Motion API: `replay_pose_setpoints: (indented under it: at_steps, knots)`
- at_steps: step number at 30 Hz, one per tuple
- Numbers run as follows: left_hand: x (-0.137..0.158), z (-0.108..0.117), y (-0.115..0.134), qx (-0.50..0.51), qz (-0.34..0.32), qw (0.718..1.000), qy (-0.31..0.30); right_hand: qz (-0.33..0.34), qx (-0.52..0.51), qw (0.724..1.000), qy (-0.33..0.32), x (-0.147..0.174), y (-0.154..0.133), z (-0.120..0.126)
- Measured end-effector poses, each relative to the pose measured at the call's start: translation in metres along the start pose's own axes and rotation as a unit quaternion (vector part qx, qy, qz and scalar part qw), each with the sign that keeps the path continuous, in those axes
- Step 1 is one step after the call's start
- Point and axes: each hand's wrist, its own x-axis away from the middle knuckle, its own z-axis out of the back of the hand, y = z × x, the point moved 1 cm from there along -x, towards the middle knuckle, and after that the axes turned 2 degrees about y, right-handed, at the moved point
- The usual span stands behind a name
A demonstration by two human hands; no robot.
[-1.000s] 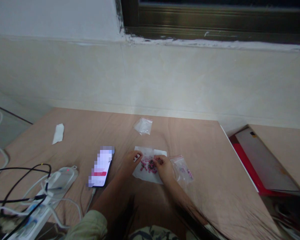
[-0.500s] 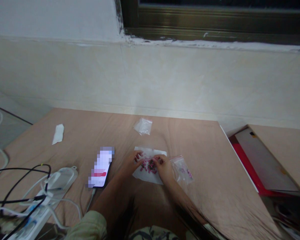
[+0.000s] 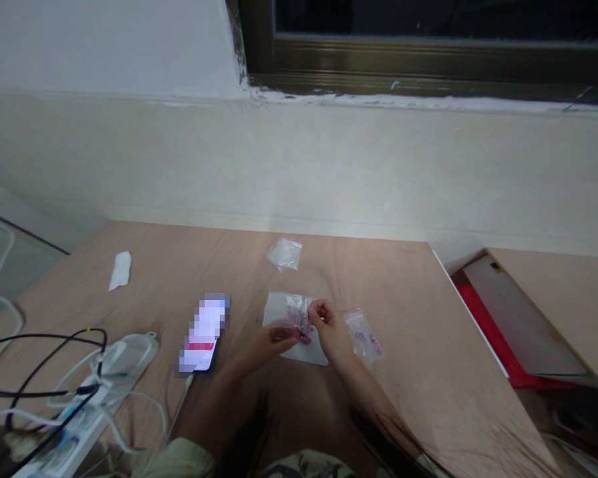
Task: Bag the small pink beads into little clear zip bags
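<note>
A small clear plastic bag [image 3: 297, 307] is between my hands, above a white sheet of paper [image 3: 276, 307]. Pink and dark bead-like pieces [image 3: 305, 337] show in or beneath its lower part; which of the two I cannot tell. My right hand [image 3: 327, 324] pinches the bag's right edge, fingers bent together. At the lower left, my left hand [image 3: 277, 337] has its fingertips closed on the bag's edge, partly covering it. Just right of my right hand lies a second clear zip bag [image 3: 363, 335] with a few pink pieces in it.
Another clear bag [image 3: 286, 254] lies farther back on the wooden table [image 3: 379, 272]. To the left are a lit phone [image 3: 202, 335] on a cable, a white paper scrap [image 3: 120, 270] and a power strip [image 3: 129, 352] with tangled cords. A wall borders the back.
The clear bag has come down between my hands, over the pink pieces that lay exposed on the paper. My left hand has moved lower and slightly right. The view has tilted up a little.
</note>
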Motion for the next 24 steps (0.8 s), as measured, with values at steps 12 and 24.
replay_pose_setpoints:
  at_steps: [12,24]
  knots:
    - [0.013,0.022,0.052,-0.181,-0.119,0.965,0.144,0.159,0.203,0.965,-0.043,0.028,-0.044,0.002]
    - [0.004,0.018,0.042,-0.297,-0.15,0.936,0.11,0.028,0.107,0.994,-0.017,0.017,-0.026,0.011]
